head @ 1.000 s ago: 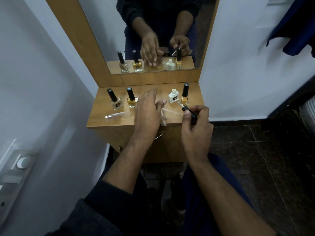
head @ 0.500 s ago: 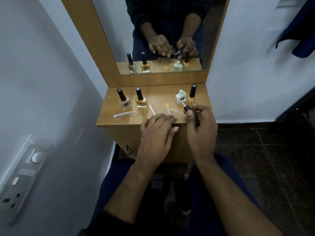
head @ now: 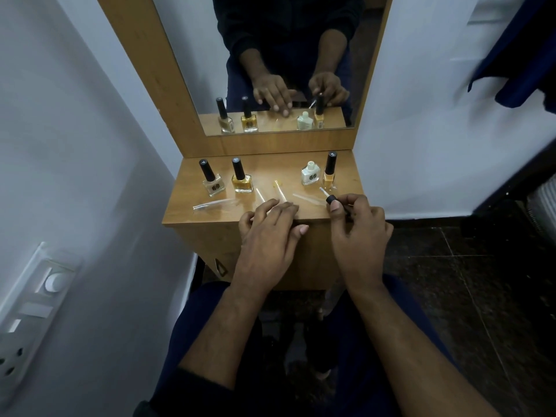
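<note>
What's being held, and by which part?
The right hand pinches the polish brush by its black cap; the left hand holds nothing, resting on the shelf.

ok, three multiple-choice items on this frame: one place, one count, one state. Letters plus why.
1. Where does the uncapped white bottle stand?
A. on the floor
B. on the shelf, beside the orange bottle
C. on the person's lap

2. How many bottles on the shelf wear a black cap?
A. one
B. three
C. five

3. What is the right hand doing?
A. lying flat and empty
B. gripping a whole bottle
C. pinching the brush cap

Answers:
1 B: it stands at the back right of the shelf, close to the orange bottle.
2 B: the beige bottle and the yellow bottle at the left and the orange bottle at the right are capped.
3 C: thumb and fingers pinch the black cap, with the brush pointing toward the bottles.
</note>
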A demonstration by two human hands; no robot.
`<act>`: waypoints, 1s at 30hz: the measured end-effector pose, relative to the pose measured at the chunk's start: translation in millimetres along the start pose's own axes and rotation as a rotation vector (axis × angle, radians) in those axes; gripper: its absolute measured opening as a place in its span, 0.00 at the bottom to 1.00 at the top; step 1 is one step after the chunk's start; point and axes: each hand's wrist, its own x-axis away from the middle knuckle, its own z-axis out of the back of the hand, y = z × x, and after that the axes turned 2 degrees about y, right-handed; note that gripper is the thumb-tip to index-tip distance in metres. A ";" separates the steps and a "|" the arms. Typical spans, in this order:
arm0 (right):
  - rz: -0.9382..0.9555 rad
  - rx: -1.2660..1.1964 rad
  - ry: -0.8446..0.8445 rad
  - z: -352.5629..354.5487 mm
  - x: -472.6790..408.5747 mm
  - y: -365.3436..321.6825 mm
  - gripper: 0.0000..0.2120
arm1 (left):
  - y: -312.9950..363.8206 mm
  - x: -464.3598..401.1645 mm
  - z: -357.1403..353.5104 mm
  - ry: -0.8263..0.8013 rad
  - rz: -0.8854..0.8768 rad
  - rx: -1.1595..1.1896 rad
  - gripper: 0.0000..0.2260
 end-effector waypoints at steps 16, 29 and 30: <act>0.011 -0.146 -0.054 1.1 -2.1 4.5 0.19 | 6.2 -4.8 -7.2 0.038 -0.063 -0.028 0.22; 0.029 -0.142 -0.025 8.4 -4.6 12.9 0.10 | 29.7 -9.3 -21.5 -0.090 -0.116 -0.156 0.24; 0.027 -0.149 -0.020 9.1 -4.7 13.6 0.09 | 31.2 -9.2 -21.9 -0.078 -0.117 -0.160 0.22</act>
